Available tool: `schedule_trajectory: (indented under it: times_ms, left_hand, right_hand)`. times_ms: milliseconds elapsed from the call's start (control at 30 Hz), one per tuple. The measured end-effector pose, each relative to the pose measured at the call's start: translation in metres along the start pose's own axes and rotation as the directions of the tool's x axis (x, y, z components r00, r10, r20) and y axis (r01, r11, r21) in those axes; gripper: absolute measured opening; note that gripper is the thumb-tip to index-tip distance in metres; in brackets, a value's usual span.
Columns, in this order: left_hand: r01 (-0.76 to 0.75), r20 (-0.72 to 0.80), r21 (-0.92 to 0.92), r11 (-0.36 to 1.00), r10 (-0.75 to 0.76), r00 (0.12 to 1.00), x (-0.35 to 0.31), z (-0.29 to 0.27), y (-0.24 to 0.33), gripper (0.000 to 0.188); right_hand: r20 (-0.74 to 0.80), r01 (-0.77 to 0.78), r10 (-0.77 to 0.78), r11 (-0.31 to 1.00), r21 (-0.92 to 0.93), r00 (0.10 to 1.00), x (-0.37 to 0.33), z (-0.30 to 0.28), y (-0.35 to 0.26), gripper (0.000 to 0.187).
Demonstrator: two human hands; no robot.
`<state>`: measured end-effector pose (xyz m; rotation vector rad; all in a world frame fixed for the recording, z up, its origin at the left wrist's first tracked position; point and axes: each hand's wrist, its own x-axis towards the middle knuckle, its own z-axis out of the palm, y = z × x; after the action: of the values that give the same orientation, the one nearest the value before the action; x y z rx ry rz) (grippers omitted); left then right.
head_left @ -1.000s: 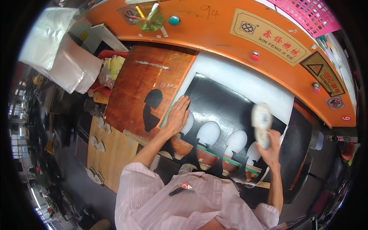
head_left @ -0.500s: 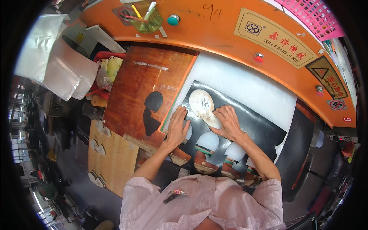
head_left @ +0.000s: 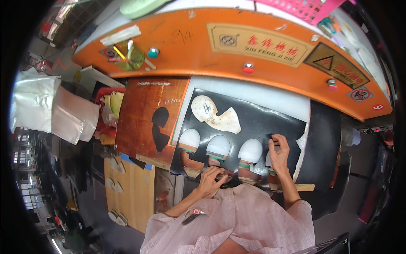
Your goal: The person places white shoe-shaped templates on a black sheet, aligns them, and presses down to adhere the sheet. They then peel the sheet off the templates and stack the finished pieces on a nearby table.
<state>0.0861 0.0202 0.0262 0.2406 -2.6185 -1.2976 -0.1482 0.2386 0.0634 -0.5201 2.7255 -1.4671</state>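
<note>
Two hands on black sheet (head_left: 270, 122) spread over press bed, near edge. Left hand (head_left: 210, 180) pinching sheet rim by cutouts, fingers curled narrow. Right hand (head_left: 278, 153) pinching strip between cutouts, fingers bent close. Cream shoe-shaped die (head_left: 215, 115) lies flat further back. Sheet looks thin, floppy, light; likely best gripped at edges, both hands

- We count four sole-shaped cutouts (head_left: 219, 146) in one black sheet (head_left: 258, 122).
- We see one loose cream sole piece (head_left: 213, 113).
- We count three round buttons (head_left: 248, 67).
</note>
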Motion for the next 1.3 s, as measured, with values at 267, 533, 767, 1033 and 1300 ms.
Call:
schedule_trajectory:
  times_ms: [267, 533, 767, 1033, 1300]
  left_hand:
    - [-0.099, -0.072, 0.094, 0.991, 0.106, 0.992, 0.088, 0.016, -0.028, 0.023]
    - [0.062, -0.052, 0.100, 0.993, -0.057, 0.997, 0.170, 0.012, -0.019, 0.038]
    - [0.091, -0.130, 0.046, 0.995, -0.084, 0.988, 0.214, 0.014, -0.015, 0.038]
    - [0.141, -0.116, 0.107, 0.984, -0.128, 0.985, 0.213, 0.015, -0.011, 0.041]
    - [0.096, -0.154, 0.163, 0.982, -0.070, 0.986, 0.213, 0.021, -0.007, 0.040]
  right_hand:
    - [-0.422, 0.135, -0.104, 0.990, 0.045, 0.901, 0.109, -0.089, 0.031, 0.018]
    - [-0.487, 0.274, -0.379, 0.922, -0.275, 0.787, 0.216, -0.149, -0.001, 0.031]
    - [-0.308, 0.185, -0.258, 0.951, -0.246, 0.916, 0.119, -0.133, 0.037, 0.024]
    - [-0.419, -0.264, 0.181, 0.953, -0.150, 0.890, 0.053, -0.094, 0.091, 0.043]
    - [-0.441, -0.148, 0.031, 0.961, -0.234, 0.897, 0.053, -0.072, 0.110, 0.059]
